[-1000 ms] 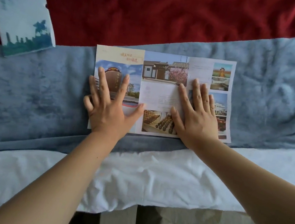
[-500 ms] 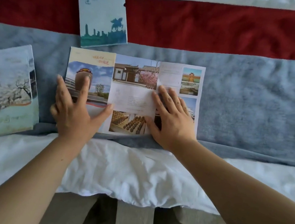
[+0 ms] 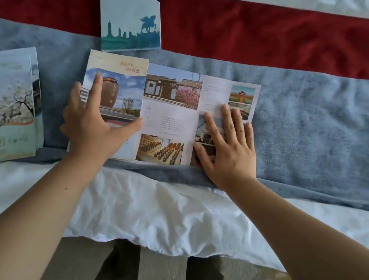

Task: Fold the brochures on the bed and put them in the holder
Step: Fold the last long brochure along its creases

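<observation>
We are seeing the bed (image 3: 318, 137) carrying an unfolded brochure (image 3: 170, 115) on its grey blanket. The right hand (image 3: 228, 150) is pressing it flat, fingers spread. The left hand (image 3: 92, 124) is pinching the cover panel's left edge. The Chinese writing is too small for reading.

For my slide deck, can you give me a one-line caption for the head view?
Left hand lifts the cover panel of an open brochure on the bed while the right hand presses it flat.
</observation>
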`<state>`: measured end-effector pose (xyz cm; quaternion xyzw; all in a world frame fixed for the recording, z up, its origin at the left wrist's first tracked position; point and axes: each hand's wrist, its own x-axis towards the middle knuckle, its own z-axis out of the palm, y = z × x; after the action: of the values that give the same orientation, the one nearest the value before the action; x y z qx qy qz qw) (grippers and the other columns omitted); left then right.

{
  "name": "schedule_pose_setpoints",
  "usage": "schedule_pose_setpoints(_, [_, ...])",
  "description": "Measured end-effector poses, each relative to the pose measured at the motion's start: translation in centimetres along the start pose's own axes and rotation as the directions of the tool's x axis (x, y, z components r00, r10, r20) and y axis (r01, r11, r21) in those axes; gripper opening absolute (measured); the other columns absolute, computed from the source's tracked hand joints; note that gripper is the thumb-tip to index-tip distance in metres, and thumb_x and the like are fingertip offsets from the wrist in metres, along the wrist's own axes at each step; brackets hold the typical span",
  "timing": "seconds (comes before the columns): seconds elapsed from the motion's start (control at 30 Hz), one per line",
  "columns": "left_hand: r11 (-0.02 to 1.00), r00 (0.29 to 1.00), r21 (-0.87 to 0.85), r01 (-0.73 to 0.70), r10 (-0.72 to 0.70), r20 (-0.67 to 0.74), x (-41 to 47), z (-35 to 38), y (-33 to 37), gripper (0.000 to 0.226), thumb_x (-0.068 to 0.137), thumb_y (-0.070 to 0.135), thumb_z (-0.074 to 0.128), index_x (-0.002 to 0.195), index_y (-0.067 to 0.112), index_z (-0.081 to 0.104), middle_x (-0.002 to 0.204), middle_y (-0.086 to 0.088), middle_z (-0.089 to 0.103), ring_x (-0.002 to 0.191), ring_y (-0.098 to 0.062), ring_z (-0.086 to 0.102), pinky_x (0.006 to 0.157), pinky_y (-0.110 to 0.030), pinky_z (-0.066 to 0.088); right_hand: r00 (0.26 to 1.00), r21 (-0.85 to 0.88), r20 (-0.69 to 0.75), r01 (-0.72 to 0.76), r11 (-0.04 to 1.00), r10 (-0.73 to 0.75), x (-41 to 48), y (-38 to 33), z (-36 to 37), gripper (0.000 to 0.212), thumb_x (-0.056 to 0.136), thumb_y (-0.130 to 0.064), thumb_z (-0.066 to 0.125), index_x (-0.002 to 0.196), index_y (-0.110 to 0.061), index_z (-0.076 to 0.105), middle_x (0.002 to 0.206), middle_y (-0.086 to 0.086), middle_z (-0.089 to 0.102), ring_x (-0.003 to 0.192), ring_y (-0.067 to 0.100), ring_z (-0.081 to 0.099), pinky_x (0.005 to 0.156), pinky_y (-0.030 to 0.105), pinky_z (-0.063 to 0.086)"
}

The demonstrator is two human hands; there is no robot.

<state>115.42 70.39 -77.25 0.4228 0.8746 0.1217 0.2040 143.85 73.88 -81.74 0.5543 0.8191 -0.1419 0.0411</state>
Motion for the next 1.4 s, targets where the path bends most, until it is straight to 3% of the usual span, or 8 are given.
schedule_pose_setpoints(0.1, [0.996, 0.996, -0.064, 0.068, -0.064, 0.057, 0.9, 0.0, -0.6, 0.119, 0.058, 0.077, 0.083, 0.156, 0.052, 0.020, 0.166, -0.003, 0.012, 0.152, -0.032, 0.019, 0.121, -0.062, 0.023, 1.000, 0.001, -0.017, 0.006, 1.000, -0.006, 0.0, 0.1, 0.2, 0.073, 0.101, -0.071, 0.025, 0.164, -0.040, 0.005, 0.173, 0.001, -0.006, 0.159, 0.024, -0.008, 0.128, 0.052, 0.005])
schedule_pose_setpoints(0.3, [0.884, 0.981, -0.426, 0.191, -0.180, 0.066, 3.2, -1.7, -0.9, 0.110, 0.057, 0.082, 0.080, 0.152, 0.046, 0.040, 0.147, 0.008, 0.046, 0.132, -0.008, 0.051, 0.110, -0.039, 0.047, 1.000, 0.020, -0.030, 0.006, 1.000, -0.006, 0.0, 0.1, 0.4, 0.073, 0.101, -0.071, 0.024, 0.164, -0.040, 0.005, 0.173, 0.001, -0.005, 0.159, 0.024, -0.008, 0.128, 0.051, 0.005])
schedule_pose_setpoints(0.53, [0.908, 0.995, -0.420, 0.000, 0.042, 0.091, 0.3, -2.8, 2.7, 0.087, 0.080, 0.059, 0.079, 0.155, 0.043, 0.038, 0.141, 0.007, 0.032, 0.126, -0.001, 0.041, 0.101, -0.013, 0.034, 1.000, 0.008, -0.009, 0.008, 1.000, -0.008, 0.0, 0.1, -0.1, 0.073, 0.101, -0.073, 0.020, 0.164, -0.041, 0.002, 0.173, 0.000, -0.008, 0.159, 0.023, -0.010, 0.128, 0.051, 0.003])
schedule_pose_setpoints(0.73, [0.947, 0.967, -0.238, -0.214, 0.241, 0.087, -2.4, -1.1, 6.6, 0.103, 0.066, 0.065, 0.085, 0.154, 0.043, 0.037, 0.168, -0.008, 0.000, 0.156, -0.026, 0.011, 0.122, -0.028, 0.016, 0.998, -0.004, 0.011, 0.067, 0.998, -0.067, -0.5, 1.8, -1.0, 0.074, 0.100, -0.071, 0.023, 0.164, -0.038, 0.006, 0.173, 0.001, -0.009, 0.159, 0.021, -0.009, 0.129, 0.048, 0.010])
schedule_pose_setpoints(0.83, [0.959, 0.966, -0.122, -0.257, 0.260, 0.009, -2.7, -0.4, 7.5, 0.092, 0.072, 0.040, 0.088, 0.152, 0.040, 0.043, 0.164, -0.013, 0.017, 0.147, -0.036, 0.029, 0.119, -0.038, 0.033, 0.996, -0.008, 0.037, 0.076, 0.997, -0.075, -0.9, 2.3, -1.3, 0.075, 0.100, -0.071, 0.022, 0.165, -0.037, 0.004, 0.173, 0.002, -0.012, 0.159, 0.020, -0.011, 0.129, 0.047, 0.007])
schedule_pose_setpoints(0.97, [0.982, 0.983, -0.047, -0.183, 0.181, -0.036, -1.8, -1.1, 6.3, 0.081, 0.083, 0.019, 0.077, 0.152, 0.042, 0.041, 0.137, -0.009, 0.045, 0.116, -0.033, 0.053, 0.088, -0.039, 0.047, 0.997, -0.006, 0.039, 0.068, 0.998, -0.068, -1.0, 2.3, -1.1, 0.076, 0.100, -0.071, 0.022, 0.165, -0.036, 0.004, 0.173, 0.003, -0.012, 0.159, 0.021, -0.012, 0.129, 0.047, 0.006])
schedule_pose_setpoints(1.2, [0.909, 0.999, -0.414, 0.040, -0.046, -0.005, 0.2, -5.3, 2.5, 0.082, 0.080, 0.012, 0.084, 0.149, 0.039, 0.050, 0.140, 0.013, 0.060, 0.123, -0.009, 0.061, 0.105, -0.040, 0.053, 0.998, 0.000, 0.006, 0.068, 0.998, -0.068, -1.1, 2.3, -0.7, 0.075, 0.101, -0.069, 0.025, 0.165, -0.034, 0.010, 0.173, 0.004, -0.006, 0.160, 0.023, -0.007, 0.129, 0.047, 0.007])
schedule_pose_setpoints(1.4, [0.671, 0.980, -0.740, 0.041, 0.117, 0.161, -2.0, -6.2, 5.4, 0.086, 0.083, -0.011, 0.075, 0.155, 0.024, 0.042, 0.128, 0.008, 0.071, 0.117, -0.005, 0.067, 0.094, -0.020, 0.053, 0.998, -0.012, 0.026, 0.062, 0.998, -0.062, -1.0, 2.1, -1.1, 0.076, 0.100, -0.071, 0.021, 0.165, -0.034, 0.008, 0.173, 0.004, -0.010, 0.159, 0.023, -0.009, 0.129, 0.048, 0.006])
